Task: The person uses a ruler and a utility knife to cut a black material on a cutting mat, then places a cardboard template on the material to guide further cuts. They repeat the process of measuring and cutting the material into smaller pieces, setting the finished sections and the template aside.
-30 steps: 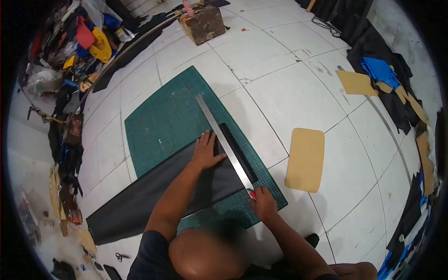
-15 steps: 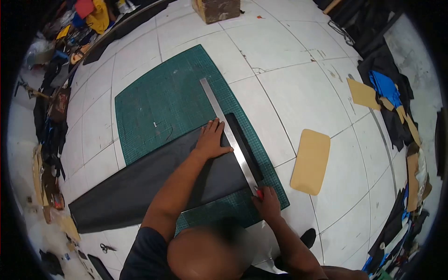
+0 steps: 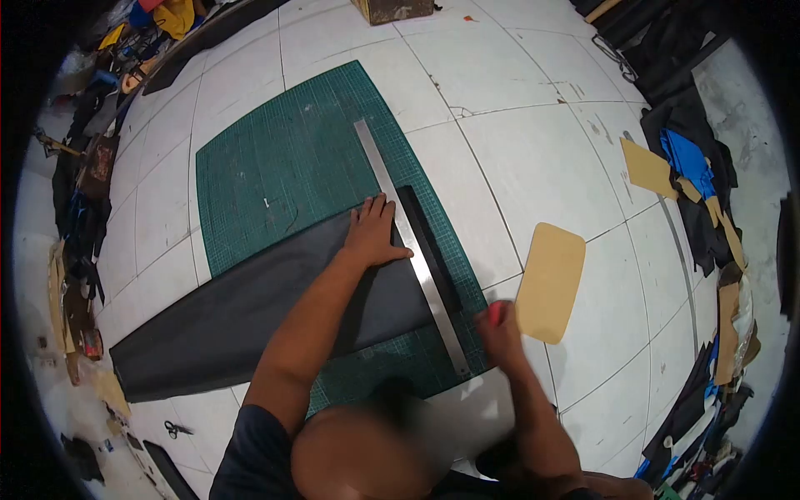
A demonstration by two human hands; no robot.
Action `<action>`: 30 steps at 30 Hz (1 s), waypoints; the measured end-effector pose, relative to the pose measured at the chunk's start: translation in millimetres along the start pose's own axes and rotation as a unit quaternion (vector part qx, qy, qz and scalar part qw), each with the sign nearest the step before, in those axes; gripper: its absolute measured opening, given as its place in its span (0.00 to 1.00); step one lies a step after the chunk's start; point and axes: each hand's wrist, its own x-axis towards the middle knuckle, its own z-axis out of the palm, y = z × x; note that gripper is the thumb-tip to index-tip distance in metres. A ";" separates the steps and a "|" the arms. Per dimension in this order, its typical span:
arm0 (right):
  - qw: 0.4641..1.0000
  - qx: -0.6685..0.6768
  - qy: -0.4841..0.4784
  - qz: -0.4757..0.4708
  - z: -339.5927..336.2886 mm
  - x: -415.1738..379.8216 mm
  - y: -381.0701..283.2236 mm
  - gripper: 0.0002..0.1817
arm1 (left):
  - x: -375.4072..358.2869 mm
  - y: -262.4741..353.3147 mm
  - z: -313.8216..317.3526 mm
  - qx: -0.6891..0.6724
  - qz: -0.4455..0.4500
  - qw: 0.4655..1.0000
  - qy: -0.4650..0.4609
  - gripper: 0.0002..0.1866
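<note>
My left hand (image 3: 372, 235) lies flat with its fingers spread on black sheet material (image 3: 250, 300), touching the edge of a long steel ruler (image 3: 425, 279). The ruler lies slantwise across the sheet, and a narrow dark strip (image 3: 429, 248) of the material shows along its right side. Beneath them is a green cutting mat (image 3: 267, 167). My right hand (image 3: 502, 333) is closed around a red-handled cutter knife (image 3: 497, 312), off the ruler and by the mat's right edge. Its blade cannot be made out.
A tan rounded panel (image 3: 552, 283) lies on the white tiled floor, close to my right hand. Scissors (image 3: 177, 429) lie at lower left. A box (image 3: 396, 10) stands at the top. Scraps (image 3: 687, 158) line the right wall; clutter runs along the left.
My right hand has lifted away from the ruler's lower end, moving right and up with the cutter knife. My left hand stays on the ruler. The whole view has shifted slightly.
</note>
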 end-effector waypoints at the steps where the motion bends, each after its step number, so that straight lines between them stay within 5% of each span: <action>1: 0.998 0.031 0.018 0.046 -16.6 11.9 -11.2 0.17 | -0.2 0.1 0.2 -0.001 -0.001 1.000 0.002 0.64; 3: 0.952 0.284 0.040 0.105 -41.8 21.1 -56.0 0.16 | -1.1 -1.0 3.1 -0.007 0.000 1.000 0.009 0.65; 6: 0.886 0.432 0.018 0.170 -64.2 20.6 -82.3 0.16 | -4.4 0.7 3.3 0.003 0.003 0.999 0.053 0.62; 10: 0.903 0.333 -0.042 0.268 -38.4 15.2 -64.3 0.27 | -35.2 26.1 -0.8 -0.040 0.041 0.989 0.139 0.49; 12: 0.921 0.320 -0.111 0.193 -21.7 9.2 -77.9 0.34 | -53.0 46.9 -5.1 -0.188 0.055 0.977 0.078 0.40; 13: 0.925 0.314 -0.144 0.156 -15.3 5.1 -84.6 0.37 | -62.9 59.4 -4.8 -0.293 0.048 0.955 0.002 0.34; 15: 0.901 0.370 -0.189 0.127 -8.0 2.8 -103.3 0.43 | -79.0 79.2 9.3 -0.621 0.008 0.773 -0.130 0.29; 18: 0.912 0.352 -0.189 0.094 6.5 -2.8 -116.1 0.37 | -94.9 88.5 20.4 -0.809 0.006 0.543 -0.224 0.27; 24: 0.957 0.272 -0.096 0.037 34.1 -18.0 -100.7 0.21 | -91.4 105.4 10.8 -0.886 -0.072 0.434 -0.149 0.29; 27: 0.950 0.306 -0.055 0.018 44.8 -24.4 -80.3 0.19 | -88.2 104.7 10.0 -0.856 -0.043 0.496 -0.143 0.31; 30: 0.941 0.332 -0.068 0.002 42.0 -30.1 -78.9 0.17 | -91.5 106.5 10.5 -0.904 -0.019 0.397 -0.158 0.34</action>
